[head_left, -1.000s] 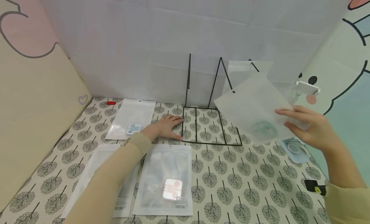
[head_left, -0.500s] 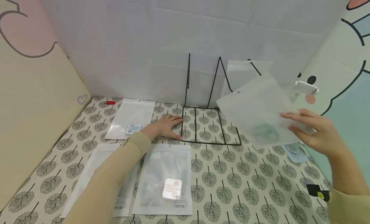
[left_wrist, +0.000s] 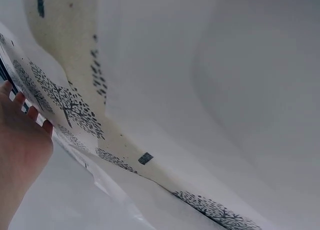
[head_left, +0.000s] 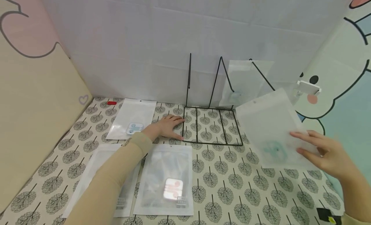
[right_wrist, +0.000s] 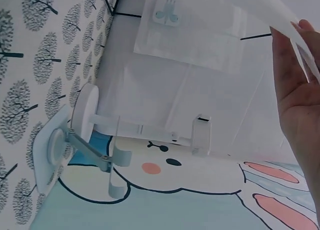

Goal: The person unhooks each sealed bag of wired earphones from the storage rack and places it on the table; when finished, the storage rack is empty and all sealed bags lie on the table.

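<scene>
My right hand [head_left: 324, 151] pinches the edge of a translucent white zip pouch [head_left: 266, 128] and holds it tilted above the table. Teal earphones show faintly through its lower part. To its left stands a black wire rack [head_left: 196, 125] with slanted arms. My left hand [head_left: 166, 126] rests at the rack's left side, thumb and fingers spread against the base wire. A similar pouch [head_left: 246, 80] hangs at the rack's right arm, its blue earphones [right_wrist: 167, 11] visible in the right wrist view.
Three more pouches lie at left: one at the back [head_left: 136, 112], one in front [head_left: 162, 163], and one [head_left: 94, 163] partly under my left forearm. A small red object [head_left: 111, 102] lies near the back wall. A white stand [right_wrist: 86, 110] and a light-blue stand [right_wrist: 50, 147] are at right.
My right hand has moved down and to the right with the pouch, away from the rack. More of the hanging pouch now shows. My left hand has stayed at the rack.
</scene>
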Motion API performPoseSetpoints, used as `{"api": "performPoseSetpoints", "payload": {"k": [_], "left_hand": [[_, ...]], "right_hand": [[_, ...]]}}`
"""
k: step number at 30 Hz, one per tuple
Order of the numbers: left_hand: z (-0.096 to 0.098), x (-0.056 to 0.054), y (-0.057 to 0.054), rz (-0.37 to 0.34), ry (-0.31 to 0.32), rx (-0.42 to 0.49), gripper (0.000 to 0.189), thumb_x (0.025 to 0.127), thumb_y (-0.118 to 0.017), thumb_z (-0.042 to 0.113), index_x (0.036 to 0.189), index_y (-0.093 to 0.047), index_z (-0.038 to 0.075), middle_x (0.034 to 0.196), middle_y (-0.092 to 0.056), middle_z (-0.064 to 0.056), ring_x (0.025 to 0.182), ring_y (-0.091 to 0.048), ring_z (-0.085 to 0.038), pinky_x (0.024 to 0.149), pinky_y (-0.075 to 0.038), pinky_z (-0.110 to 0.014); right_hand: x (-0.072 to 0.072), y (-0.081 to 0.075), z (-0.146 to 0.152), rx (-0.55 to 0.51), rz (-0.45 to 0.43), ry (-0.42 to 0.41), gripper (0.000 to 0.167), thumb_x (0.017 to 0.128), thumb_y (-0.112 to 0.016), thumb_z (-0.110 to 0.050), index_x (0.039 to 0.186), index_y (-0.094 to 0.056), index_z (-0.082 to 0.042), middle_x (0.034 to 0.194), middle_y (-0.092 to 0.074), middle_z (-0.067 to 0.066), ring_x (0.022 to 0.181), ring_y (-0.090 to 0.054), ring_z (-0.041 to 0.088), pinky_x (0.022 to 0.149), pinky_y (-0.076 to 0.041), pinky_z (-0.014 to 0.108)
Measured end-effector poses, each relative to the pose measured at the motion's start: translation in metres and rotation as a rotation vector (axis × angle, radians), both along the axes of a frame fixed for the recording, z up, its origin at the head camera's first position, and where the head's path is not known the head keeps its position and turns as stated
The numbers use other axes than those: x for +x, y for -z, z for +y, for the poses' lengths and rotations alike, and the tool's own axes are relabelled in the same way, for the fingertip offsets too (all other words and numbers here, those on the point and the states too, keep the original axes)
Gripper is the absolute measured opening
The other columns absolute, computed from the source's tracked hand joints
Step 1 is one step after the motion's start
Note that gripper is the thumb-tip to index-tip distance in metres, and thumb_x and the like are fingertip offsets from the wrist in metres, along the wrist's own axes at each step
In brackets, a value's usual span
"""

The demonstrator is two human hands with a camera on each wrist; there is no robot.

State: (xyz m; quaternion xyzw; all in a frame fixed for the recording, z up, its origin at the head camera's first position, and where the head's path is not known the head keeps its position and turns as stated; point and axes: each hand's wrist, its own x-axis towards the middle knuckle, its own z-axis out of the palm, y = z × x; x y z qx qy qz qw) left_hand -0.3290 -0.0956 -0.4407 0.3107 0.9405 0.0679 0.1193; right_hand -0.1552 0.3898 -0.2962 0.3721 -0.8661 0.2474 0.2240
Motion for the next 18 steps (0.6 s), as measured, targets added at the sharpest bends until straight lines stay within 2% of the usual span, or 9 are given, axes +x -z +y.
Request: {"api": "performPoseSetpoints", "payload": {"k": [1, 4, 5, 8, 9, 10, 11, 14, 18], "left_hand": [[0.0, 0.0, -0.001, -0.003, -0.003, -0.001, 0.099, 0.076, -0.051, 0.076, 0.153, -0.015, 0.024, 0.159, -0.013, -0.006, 0.143, -0.011, -0.037, 0.113, -0.012, -0.061], [0.0, 0.001, -0.001, -0.013, -0.007, 0.0, 0.099, 0.077, -0.051, 0.076, 0.153, -0.014, 0.025, 0.159, -0.012, -0.006, 0.143, -0.011, -0.038, 0.113, -0.011, -0.061], [0.0, 0.001, -0.002, -0.015, -0.009, 0.0, 0.099, 0.077, -0.052, 0.075, 0.153, -0.014, 0.025, 0.159, -0.012, -0.006, 0.143, -0.01, -0.038, 0.113, -0.011, -0.061], [0.0, 0.001, -0.002, -0.015, -0.009, 0.003, 0.099, 0.077, -0.052, 0.075, 0.153, -0.014, 0.025, 0.159, -0.012, -0.006, 0.143, -0.011, -0.038, 0.114, -0.011, -0.061], [0.0, 0.001, -0.002, -0.016, -0.01, 0.004, 0.099, 0.077, -0.052, 0.075, 0.153, -0.014, 0.025, 0.159, -0.012, -0.006, 0.143, -0.011, -0.038, 0.114, -0.011, -0.061], [0.0, 0.001, -0.002, -0.015, -0.01, 0.003, 0.098, 0.077, -0.052, 0.075, 0.153, -0.014, 0.025, 0.159, -0.012, -0.006, 0.143, -0.011, -0.038, 0.114, -0.011, -0.061], [0.0, 0.001, -0.002, -0.015, -0.009, 0.006, 0.099, 0.077, -0.052, 0.076, 0.153, -0.014, 0.025, 0.159, -0.012, -0.006, 0.143, -0.011, -0.038, 0.113, -0.011, -0.061], [0.0, 0.001, -0.002, -0.018, -0.006, 0.008, 0.099, 0.076, -0.052, 0.076, 0.153, -0.015, 0.025, 0.159, -0.013, -0.005, 0.143, -0.011, -0.038, 0.113, -0.011, -0.061], [0.0, 0.0, -0.002, -0.023, -0.004, 0.009, 0.099, 0.076, -0.052, 0.076, 0.153, -0.015, 0.024, 0.159, -0.013, -0.006, 0.143, -0.011, -0.037, 0.114, -0.011, -0.06]], "right_hand": [[0.003, 0.004, 0.002, 0.003, -0.026, 0.015, 0.037, 0.082, -0.072, -0.005, 0.118, -0.064, 0.001, 0.112, -0.063, -0.01, 0.049, -0.019, -0.006, 0.041, -0.024, 0.008], [0.013, 0.014, 0.002, 0.007, -0.127, 0.087, 0.057, 0.07, -0.074, 0.011, 0.124, -0.061, -0.002, 0.103, -0.063, -0.015, 0.043, -0.014, -0.007, 0.048, -0.032, 0.007], [0.016, 0.018, 0.001, -0.002, -0.177, 0.102, 0.06, 0.069, -0.073, 0.014, 0.126, -0.06, -0.002, 0.107, -0.062, -0.018, 0.045, -0.022, -0.012, 0.051, -0.036, 0.005], [0.024, 0.028, -0.005, -0.034, -0.304, 0.139, 0.063, 0.072, -0.071, 0.015, 0.13, -0.056, -0.003, 0.117, -0.06, -0.021, 0.075, -0.052, -0.016, 0.072, -0.043, 0.001], [0.026, 0.03, -0.008, -0.046, -0.34, 0.149, 0.062, 0.073, -0.07, 0.014, 0.131, -0.055, -0.003, 0.127, -0.055, -0.023, 0.091, -0.053, -0.016, 0.078, -0.044, 0.002], [0.027, 0.033, -0.009, -0.061, -0.378, 0.158, 0.061, 0.075, -0.069, 0.013, 0.133, -0.053, -0.003, 0.13, -0.053, -0.022, 0.105, -0.049, -0.014, 0.072, -0.044, 0.001], [0.029, 0.036, -0.01, -0.078, -0.406, 0.154, 0.061, 0.076, -0.069, 0.013, 0.133, -0.052, -0.002, 0.134, -0.05, -0.019, 0.12, -0.042, -0.011, 0.079, -0.044, 0.002], [0.033, 0.044, -0.014, -0.107, -0.469, 0.168, 0.061, 0.078, -0.069, 0.009, 0.135, -0.05, -0.002, 0.135, -0.05, -0.017, 0.122, -0.04, -0.011, 0.084, -0.042, 0.001], [0.041, 0.055, -0.019, -0.208, -0.607, 0.101, 0.062, 0.081, -0.065, 0.011, 0.138, -0.044, 0.001, 0.142, -0.044, -0.015, 0.125, -0.04, -0.01, 0.087, -0.044, 0.005]]}}
